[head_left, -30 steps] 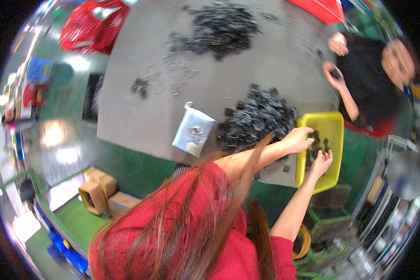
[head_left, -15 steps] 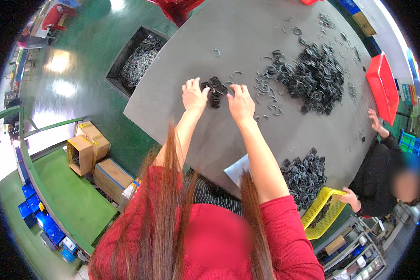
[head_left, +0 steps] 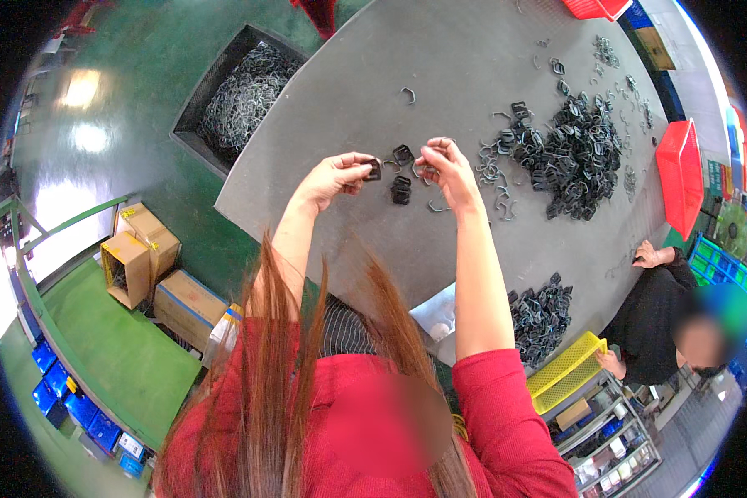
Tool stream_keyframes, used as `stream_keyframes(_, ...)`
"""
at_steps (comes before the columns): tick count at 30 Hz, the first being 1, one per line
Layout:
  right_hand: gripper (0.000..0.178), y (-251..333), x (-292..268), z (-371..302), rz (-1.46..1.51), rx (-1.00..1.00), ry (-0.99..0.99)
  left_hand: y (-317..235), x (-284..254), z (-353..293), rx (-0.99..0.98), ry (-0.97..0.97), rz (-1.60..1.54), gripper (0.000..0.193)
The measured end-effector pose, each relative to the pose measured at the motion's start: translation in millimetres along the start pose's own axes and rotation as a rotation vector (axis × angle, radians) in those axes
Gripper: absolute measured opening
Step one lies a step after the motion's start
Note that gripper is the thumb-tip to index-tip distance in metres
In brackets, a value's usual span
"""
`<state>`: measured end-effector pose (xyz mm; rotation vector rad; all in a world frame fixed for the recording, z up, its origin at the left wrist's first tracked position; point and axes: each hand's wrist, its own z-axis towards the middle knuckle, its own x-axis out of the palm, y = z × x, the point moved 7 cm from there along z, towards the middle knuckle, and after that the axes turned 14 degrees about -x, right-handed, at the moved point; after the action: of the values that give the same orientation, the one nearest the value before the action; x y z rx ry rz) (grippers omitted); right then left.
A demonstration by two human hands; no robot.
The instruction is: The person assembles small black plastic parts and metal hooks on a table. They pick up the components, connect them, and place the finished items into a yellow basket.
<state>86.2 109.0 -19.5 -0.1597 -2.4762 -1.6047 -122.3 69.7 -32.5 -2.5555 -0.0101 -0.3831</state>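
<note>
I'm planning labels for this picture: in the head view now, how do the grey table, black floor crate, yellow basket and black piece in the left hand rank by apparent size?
Largest to smallest, as they look:
1. grey table
2. black floor crate
3. yellow basket
4. black piece in the left hand

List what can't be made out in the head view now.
Head view:
Black piece: partly hidden by the fingers of the left hand.
Right hand: whether its fingertips pinch anything is too small to tell.
Pale blue pouch: right part hidden behind the right forearm.
Upper red tray: cut off by the top edge.
</note>
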Motion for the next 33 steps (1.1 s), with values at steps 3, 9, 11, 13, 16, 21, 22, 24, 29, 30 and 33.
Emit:
stream_keyframes(3,0.037,6,4,18,-0.849,-0.043,-0.016,-9,2,2,-0.032,0.070,-0.050,0.016)
stream_keyframes(9,0.027,-2,-4,15,-0.944,-0.185,-0.022,11,30,6,-0.048,0.004,0.095,0.022)
stream_keyframes(11,0.026,-1,-23,1,-0.833,-0.159,-0.072,14,35,6,0.120,-0.382,0.477,0.034)
stream_keyframes(13,0.026,2,-30,-7,-0.858,-0.204,-0.100,15,56,-6,0.310,-0.691,0.739,0.045)
stream_keyframes(16,0.030,9,-9,-12,-1.092,-0.385,-0.097,30,73,-8,0.398,-0.795,0.750,0.042)
stream_keyframes(21,0.034,4,18,18,-1.221,-0.413,0.013,34,80,1,0.367,-0.684,0.718,0.033)
stream_keyframes(22,0.032,1,23,19,-1.194,-0.383,0.076,36,77,-1,0.312,-0.664,0.689,0.032)
stream_keyframes(24,0.027,-9,16,15,-1.001,-0.342,0.135,34,80,-11,0.326,-0.709,0.740,0.030)
stream_keyframes(29,0.020,-29,-35,-37,0.372,-0.035,0.103,43,81,-15,0.401,-0.798,0.682,0.035)
stream_keyframes(30,0.023,-24,-47,-51,0.561,-0.060,0.096,44,83,-14,0.462,-0.814,0.647,0.037)
stream_keyframes(33,0.026,-18,-74,-79,0.834,-0.089,0.099,36,96,-10,0.502,-0.813,0.693,0.043)
